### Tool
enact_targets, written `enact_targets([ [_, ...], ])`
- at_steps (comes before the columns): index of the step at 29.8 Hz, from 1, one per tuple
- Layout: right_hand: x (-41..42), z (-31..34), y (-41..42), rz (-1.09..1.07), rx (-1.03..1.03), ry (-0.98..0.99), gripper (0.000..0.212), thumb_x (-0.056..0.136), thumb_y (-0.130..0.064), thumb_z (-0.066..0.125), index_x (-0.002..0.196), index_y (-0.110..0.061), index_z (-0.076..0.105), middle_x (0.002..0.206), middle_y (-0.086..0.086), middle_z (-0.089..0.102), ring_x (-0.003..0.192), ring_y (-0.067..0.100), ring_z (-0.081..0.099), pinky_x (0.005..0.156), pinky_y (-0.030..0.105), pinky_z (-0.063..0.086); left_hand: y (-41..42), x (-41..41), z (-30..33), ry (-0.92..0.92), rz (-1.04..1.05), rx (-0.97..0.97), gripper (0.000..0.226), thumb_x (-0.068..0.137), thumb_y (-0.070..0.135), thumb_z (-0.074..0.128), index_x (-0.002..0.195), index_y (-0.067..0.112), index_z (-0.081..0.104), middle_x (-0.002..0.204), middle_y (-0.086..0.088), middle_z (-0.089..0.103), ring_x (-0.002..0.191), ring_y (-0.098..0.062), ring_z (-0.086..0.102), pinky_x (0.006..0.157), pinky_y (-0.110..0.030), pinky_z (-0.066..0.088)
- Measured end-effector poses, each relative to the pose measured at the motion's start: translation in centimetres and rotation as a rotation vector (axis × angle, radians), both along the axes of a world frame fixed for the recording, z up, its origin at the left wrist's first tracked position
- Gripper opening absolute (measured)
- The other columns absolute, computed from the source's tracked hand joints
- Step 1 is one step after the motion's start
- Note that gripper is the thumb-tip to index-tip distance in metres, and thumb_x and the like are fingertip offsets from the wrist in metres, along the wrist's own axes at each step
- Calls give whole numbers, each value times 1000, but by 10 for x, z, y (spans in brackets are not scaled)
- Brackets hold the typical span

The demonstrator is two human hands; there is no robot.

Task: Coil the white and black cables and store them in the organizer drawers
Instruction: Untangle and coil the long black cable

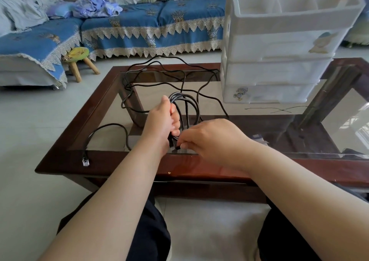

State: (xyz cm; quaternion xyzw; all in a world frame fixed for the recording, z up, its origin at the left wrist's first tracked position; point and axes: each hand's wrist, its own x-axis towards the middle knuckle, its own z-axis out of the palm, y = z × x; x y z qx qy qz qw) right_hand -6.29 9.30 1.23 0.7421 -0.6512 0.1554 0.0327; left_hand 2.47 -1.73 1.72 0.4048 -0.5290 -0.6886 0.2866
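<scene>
One small wooden stool (79,61) with a yellow-green seat stands on the floor at far left, before the blue lace-trimmed sofa (151,23). One long black network cable (159,84) sprawls over the glass-topped, dark-wood coffee table (60,160); its clear plastic plug (85,161) lies on the near-left frame, pointing toward the person. The left hand (162,120) grips several upright loops of that cable, the coil's long axis running away from the person. The right hand (211,138) pinches the strand at the coil's near end. One white plastic organizer (279,47) with three drawers stands at right, bearing two cartoon stickers; no writing is legible.
</scene>
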Motion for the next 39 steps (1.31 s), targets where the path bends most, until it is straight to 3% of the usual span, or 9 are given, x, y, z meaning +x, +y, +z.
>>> enact_targets([
  [7,-17,13,-3,-138,29,-203,29,79,-56,63,83,-28,54,66,-13,53,63,10,50,54,28,38,10,0,-13,-225,-262,-8,46,102,43,33,77,10,51,58,-6,47,50,-20,47,51,-29,43],
  [12,-30,15,-11,-272,112,-460,36,72,-52,72,89,-26,53,72,-15,55,68,6,53,59,25,41,10,4,-11,-107,-570,283,59,101,38,34,45,19,38,49,3,33,33,-5,25,33,-15,23],
  [16,-43,17,-12,-214,36,-736,26,77,-39,75,76,-20,57,64,-10,52,55,4,43,57,21,37,6,6,-3,-29,-679,444,27,85,26,39,61,16,42,42,7,31,27,-1,23,29,-15,16],
  [22,-51,21,-13,-298,147,-808,47,80,-58,62,72,-14,44,60,-5,36,48,5,30,43,15,25,4,10,-2,107,-727,504,41,92,38,35,60,16,48,38,10,29,26,-1,17,31,-14,11],
  [24,-53,22,-10,-322,230,-844,53,84,-63,52,77,-11,47,62,0,44,52,7,39,45,15,32,3,15,1,157,-696,524,49,93,49,32,59,17,47,37,10,29,31,-3,9,30,-15,9],
  [27,-53,19,-8,-240,377,-1074,58,90,-60,44,100,-5,57,86,14,71,68,16,65,67,23,54,-2,21,4,196,-604,497,52,92,57,31,60,18,44,36,11,27,34,-4,6,30,-15,9],
  [30,-47,14,-8,-233,353,-1236,50,91,-58,45,94,-10,60,72,12,68,57,17,64,58,29,53,-6,24,5,246,-589,475,44,94,43,34,61,17,44,38,10,28,33,-5,7,29,-15,12],
  [35,-42,10,-12,-322,241,-1054,61,93,-59,37,82,-6,65,62,2,68,47,7,58,48,22,45,-7,26,7,184,-546,406,36,95,34,36,64,18,42,41,10,27,27,-1,19,28,-15,13],
  [39,-51,5,-11,-402,162,-815,60,91,-61,37,58,-12,48,47,-2,56,40,8,48,52,20,41,-8,27,11,159,-462,363,41,101,36,33,65,19,40,42,10,25,27,-1,20,28,-15,13],
])
